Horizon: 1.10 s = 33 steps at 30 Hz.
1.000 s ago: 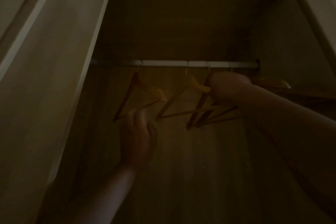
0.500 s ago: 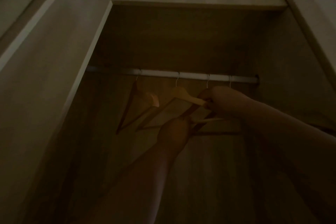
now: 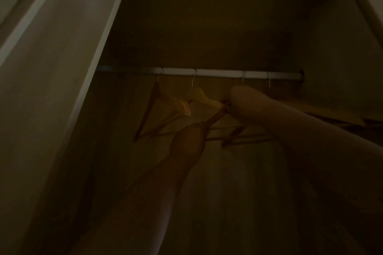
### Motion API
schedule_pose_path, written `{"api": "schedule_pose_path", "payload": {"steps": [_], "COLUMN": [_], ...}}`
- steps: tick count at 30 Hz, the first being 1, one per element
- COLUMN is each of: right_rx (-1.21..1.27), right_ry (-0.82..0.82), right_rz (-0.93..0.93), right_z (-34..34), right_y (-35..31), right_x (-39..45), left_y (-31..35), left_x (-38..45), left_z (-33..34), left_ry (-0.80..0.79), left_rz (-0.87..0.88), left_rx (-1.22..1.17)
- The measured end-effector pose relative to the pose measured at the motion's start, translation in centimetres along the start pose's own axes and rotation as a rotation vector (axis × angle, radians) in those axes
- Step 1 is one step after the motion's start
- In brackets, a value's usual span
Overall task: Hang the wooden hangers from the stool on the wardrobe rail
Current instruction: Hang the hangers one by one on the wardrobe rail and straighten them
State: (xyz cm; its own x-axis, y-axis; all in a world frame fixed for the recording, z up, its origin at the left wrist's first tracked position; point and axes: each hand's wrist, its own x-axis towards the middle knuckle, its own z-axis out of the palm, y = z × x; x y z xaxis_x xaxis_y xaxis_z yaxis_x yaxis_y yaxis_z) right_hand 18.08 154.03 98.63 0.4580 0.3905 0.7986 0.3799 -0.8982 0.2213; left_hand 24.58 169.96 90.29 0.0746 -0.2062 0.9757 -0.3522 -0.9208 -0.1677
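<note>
I look up into a dim wardrobe. A pale rail [image 3: 217,73] runs across it with several wooden hangers hooked on. The leftmost hanger [image 3: 157,109] hangs free, and a lighter hanger [image 3: 202,97] hangs beside it. My left hand [image 3: 188,141] is raised below them, its fingers closed around the lower arm of a darker hanger [image 3: 216,118]. My right hand [image 3: 246,103] is up under the rail at the third hook, wrapped around the top of a hanger. The far-right hanger is mostly hidden behind my right arm. The stool is out of view.
The wardrobe's left side panel [image 3: 62,109] stands close on the left, its top board [image 3: 207,16] overhead and its right wall [image 3: 342,58] beyond the rail's end. The back panel [image 3: 228,182] shows below the hangers.
My left hand has risen from below the left hangers to the middle ones and closed on a hanger arm. The second hook has slid left along the rail. My right hand stays under the rail.
</note>
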Motion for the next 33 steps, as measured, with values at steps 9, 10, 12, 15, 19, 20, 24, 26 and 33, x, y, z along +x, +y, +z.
{"api": "schedule_pose_path", "payload": {"steps": [9,10,12,15,19,20,24,26,33], "right_rx": [0.043,0.066,0.129,0.094,-0.115,-0.101,-0.142,-0.152,-0.141], "right_ry": [0.129,0.202,0.311,0.291,0.105,0.076,-0.015,-0.032,-0.071], "right_rz": [0.046,0.069,0.107,0.169,0.214,0.214,0.214,0.279,0.316], "right_z": [-1.9,-2.6,-4.1,-4.8,-3.7,-3.7,-3.7,-3.6,-2.4], "right_y": [1.2,1.9,3.6,5.7,6.9,6.9,7.7,8.2,8.8], "right_x": [-2.1,-2.7,-4.0,-5.4,-6.8,-7.2,-7.9,-7.8,-7.7], "left_y": [-0.6,-0.5,-0.4,-0.1,1.3,1.4,3.3,5.2,10.5], "left_x": [0.2,0.1,0.1,-0.2,-2.1,-2.9,-7.0,-7.2,-1.3], "left_z": [0.9,0.9,1.0,1.3,1.2,1.4,4.0,5.5,7.0], "left_ry": [-0.150,-0.150,-0.150,-0.122,0.113,0.217,0.371,0.407,-0.021], "left_rz": [-0.109,-0.123,-0.156,-0.170,-0.193,-0.206,-0.067,0.083,0.118], "left_rx": [0.034,0.039,0.078,0.091,0.108,0.137,0.121,0.130,0.073]}}
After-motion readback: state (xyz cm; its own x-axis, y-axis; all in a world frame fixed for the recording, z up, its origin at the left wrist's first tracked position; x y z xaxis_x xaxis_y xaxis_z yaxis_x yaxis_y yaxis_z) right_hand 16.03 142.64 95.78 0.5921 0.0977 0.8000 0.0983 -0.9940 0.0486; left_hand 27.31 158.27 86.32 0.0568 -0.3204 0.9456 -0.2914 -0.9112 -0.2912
